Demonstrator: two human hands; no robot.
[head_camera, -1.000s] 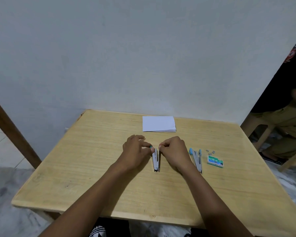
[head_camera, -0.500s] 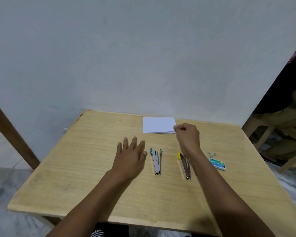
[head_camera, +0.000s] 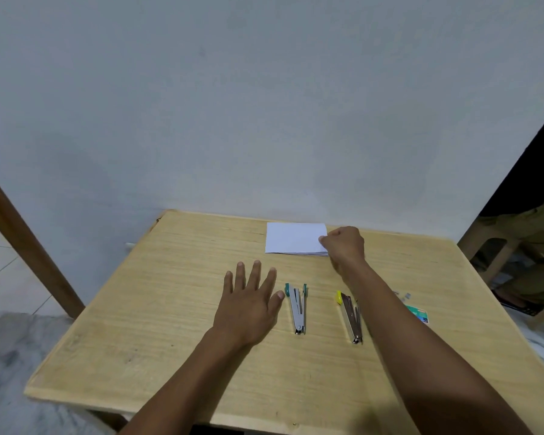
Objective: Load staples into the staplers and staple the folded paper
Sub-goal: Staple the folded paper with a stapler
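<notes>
Left hand [head_camera: 248, 304] lies flat on the counter [head_camera: 157, 309], grip released, fingers spread, thumb tip just beside the green-tipped stapler [head_camera: 296, 309]. That stapler lies mid-counter; the yellow-tipped stapler [head_camera: 349, 318] lies to its right, partly under the right forearm. Right hand [head_camera: 343, 246] has its grip pinched on the right edge of the folded paper [head_camera: 294, 238], which sits near the far counter edge.

Risk: a one-sided pinch could fan the layers, or the forearm sweep the yellow stapler. Staple box [head_camera: 418, 313] lies right. Open room: near-left counter.
</notes>
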